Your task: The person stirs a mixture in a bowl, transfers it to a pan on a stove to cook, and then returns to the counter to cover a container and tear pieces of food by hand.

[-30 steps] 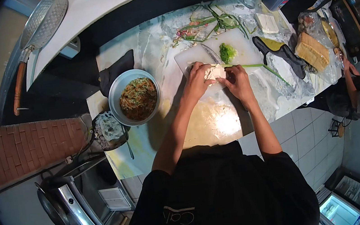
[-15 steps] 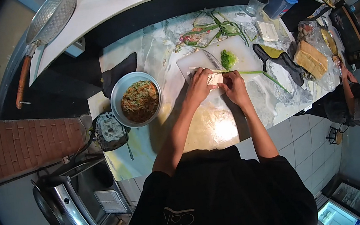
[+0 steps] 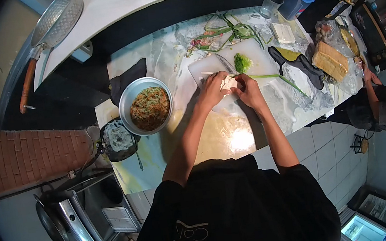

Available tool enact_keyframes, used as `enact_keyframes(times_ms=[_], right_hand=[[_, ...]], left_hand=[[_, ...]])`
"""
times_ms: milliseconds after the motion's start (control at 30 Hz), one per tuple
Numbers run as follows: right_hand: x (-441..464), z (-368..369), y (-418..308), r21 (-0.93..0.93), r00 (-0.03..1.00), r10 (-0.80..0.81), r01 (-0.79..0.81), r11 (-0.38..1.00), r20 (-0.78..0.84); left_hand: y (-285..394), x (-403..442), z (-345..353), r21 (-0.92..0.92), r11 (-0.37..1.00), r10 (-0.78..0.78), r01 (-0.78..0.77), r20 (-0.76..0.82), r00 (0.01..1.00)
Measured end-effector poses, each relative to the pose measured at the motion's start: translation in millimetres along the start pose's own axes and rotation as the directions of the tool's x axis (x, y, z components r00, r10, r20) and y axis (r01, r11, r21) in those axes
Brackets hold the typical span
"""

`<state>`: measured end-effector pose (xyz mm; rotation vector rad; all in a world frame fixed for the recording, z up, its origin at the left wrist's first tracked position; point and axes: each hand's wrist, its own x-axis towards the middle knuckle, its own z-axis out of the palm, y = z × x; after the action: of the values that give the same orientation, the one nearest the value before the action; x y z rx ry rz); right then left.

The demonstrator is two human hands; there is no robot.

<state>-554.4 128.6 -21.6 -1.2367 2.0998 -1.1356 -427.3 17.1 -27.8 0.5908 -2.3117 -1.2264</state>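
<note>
Between my two hands is a pale, cream-coloured block or wrapper (image 3: 228, 83), held over the near edge of a white cutting board (image 3: 263, 57). My left hand (image 3: 213, 90) grips its left side with bent fingers. The fingers of my right hand (image 3: 247, 88) pinch its right side. Just beyond lie a knife (image 3: 226, 62) and a small heap of chopped greens (image 3: 242, 62). A long green onion stalk (image 3: 290, 84) reaches rightward from beside my right hand. What exactly the pale item is, I cannot tell.
Left of my arms stands a bowl of shredded mixed food (image 3: 150, 107). Green trimmings (image 3: 232, 30) lie at the back. Rightward are a white block (image 3: 283, 33), a black-and-yellow item (image 3: 296, 58) and bagged bread (image 3: 330, 61). Another person (image 3: 379, 105) works at the far right.
The pale item looks smaller and more covered by my fingers. My hands have drawn slightly closer together around it. The whole view has shifted a little.
</note>
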Motion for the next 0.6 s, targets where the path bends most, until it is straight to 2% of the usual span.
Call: enact_keyframes(times_ms=[67, 167, 233, 300, 367, 467, 600], right_hand=[[1.1, 0.6, -2.8, -0.018, 1.000, -0.015, 0.015, 1.000, 0.006], [1.5, 2.6, -4.1, 0.025, 0.998, -0.064, 0.064, 0.998, -0.008], [0.7, 3.7, -5.0, 0.083, 1.000, -0.016, 0.017, 0.996, -0.016], [3.4, 1.2, -6.0, 0.026, 1.000, -0.028, 0.027, 0.999, 0.012], [-1.9, 1.1, -6.9, -0.021, 0.999, -0.022, 0.023, 1.000, 0.039], [-2.2, -1.7, -17.5, -0.072, 0.996, 0.021, -0.015, 0.997, 0.086], [-3.9, -1.7, -12.9, -0.042, 0.991, -0.099, 0.103, 0.994, 0.092]], left_hand=[[5.3, 0.7, -3.2, 0.010, 0.998, -0.064, 0.063, 0.045, 0.997], [-3.8, -1.3, 2.0, -0.045, 0.998, -0.037, 0.036, -0.019, 0.999], [1.5, -3.2, -3.0, -0.016, 1.000, -0.008, 0.007, -0.011, 1.000], [3.3, -2.4, -4.0, 0.009, 1.000, 0.021, -0.021, -0.003, 1.000], [0.9, -5.5, -1.7, 0.137, 0.991, -0.007, 0.005, 0.014, 1.000], [0.7, -8.1, -2.9, 0.138, 0.990, -0.036, 0.035, 0.010, 0.999], [-6.3, -15.7, 3.1, 0.049, 0.993, -0.103, 0.105, -0.037, 0.994]])
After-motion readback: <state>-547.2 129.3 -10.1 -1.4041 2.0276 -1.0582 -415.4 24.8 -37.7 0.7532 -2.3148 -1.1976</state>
